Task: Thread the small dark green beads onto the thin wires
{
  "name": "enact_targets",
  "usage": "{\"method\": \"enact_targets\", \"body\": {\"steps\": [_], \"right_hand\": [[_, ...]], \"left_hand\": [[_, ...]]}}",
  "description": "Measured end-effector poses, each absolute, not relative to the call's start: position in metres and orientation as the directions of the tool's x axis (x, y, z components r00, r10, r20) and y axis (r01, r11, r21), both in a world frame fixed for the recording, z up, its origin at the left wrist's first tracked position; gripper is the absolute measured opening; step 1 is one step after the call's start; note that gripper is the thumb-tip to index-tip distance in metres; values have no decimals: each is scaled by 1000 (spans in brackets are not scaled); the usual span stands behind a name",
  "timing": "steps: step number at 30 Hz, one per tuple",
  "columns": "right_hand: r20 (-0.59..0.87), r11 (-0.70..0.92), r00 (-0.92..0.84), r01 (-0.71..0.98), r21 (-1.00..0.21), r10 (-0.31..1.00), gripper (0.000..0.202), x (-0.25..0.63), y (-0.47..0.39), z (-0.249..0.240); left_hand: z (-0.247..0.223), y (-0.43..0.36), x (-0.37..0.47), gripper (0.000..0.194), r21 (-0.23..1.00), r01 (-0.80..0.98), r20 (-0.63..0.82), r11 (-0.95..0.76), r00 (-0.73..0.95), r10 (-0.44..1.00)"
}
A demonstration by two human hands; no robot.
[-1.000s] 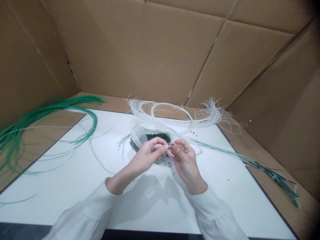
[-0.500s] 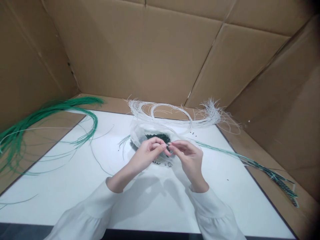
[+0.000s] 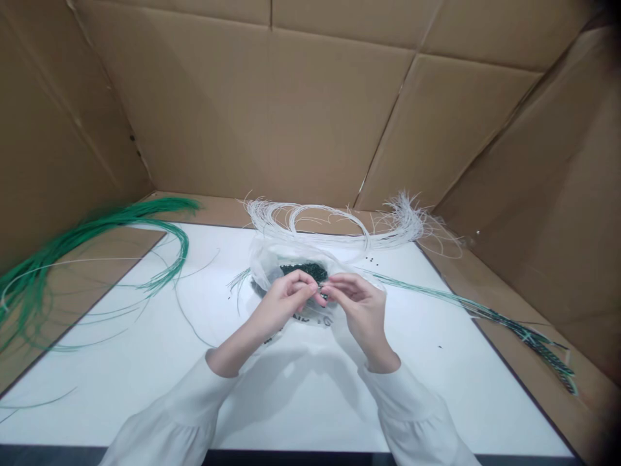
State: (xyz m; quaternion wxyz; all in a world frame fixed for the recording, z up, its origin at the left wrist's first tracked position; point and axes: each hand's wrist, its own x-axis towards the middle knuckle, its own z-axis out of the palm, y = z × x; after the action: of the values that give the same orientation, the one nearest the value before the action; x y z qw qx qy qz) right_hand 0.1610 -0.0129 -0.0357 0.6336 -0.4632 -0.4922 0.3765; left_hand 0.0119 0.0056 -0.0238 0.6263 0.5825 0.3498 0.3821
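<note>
Over a clear plastic bag (image 3: 264, 262) of small dark green beads (image 3: 310, 272), my two hands meet fingertip to fingertip. My left hand (image 3: 288, 296) pinches with thumb and index finger. Facing it, my right hand (image 3: 361, 304) also pinches, its thumb and index tips almost touching the left ones. Whatever lies between the fingertips is too small to make out. Dark printed lettering shows on the bag's near side, below the fingers. Thin green strands (image 3: 239, 279) stick out beside the bag's left edge.
At the left lies a large bundle of green strands (image 3: 97, 226); behind the bag, a coil of white strands (image 3: 330, 236). Green strands threaded with dark pieces (image 3: 538, 343) extend rightward. A few loose beads (image 3: 371, 260) dot the white board (image 3: 427, 401). Cardboard walls (image 3: 291, 116) surround it.
The view has shifted slightly, so the scene sits a little lower and further left. My pinched fingertips have drawn slightly closer together above the bag.
</note>
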Motion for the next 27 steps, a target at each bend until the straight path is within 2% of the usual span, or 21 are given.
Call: {"method": "enact_targets", "body": {"steps": [5,20,27], "right_hand": [[208,241,269,-97,-966,940,14,159,-14,-31],[289,313,259,-55,-948,922,12,160,-14,-34],[344,348,252,26,-937,905,9,162,-15,-38]], "left_hand": [[-23,3,12,19,999,-29,26,-15,426,904],[-22,3,13,14,999,-48,6,13,377,926],[-21,3,13,14,999,-30,26,-15,374,927]]}}
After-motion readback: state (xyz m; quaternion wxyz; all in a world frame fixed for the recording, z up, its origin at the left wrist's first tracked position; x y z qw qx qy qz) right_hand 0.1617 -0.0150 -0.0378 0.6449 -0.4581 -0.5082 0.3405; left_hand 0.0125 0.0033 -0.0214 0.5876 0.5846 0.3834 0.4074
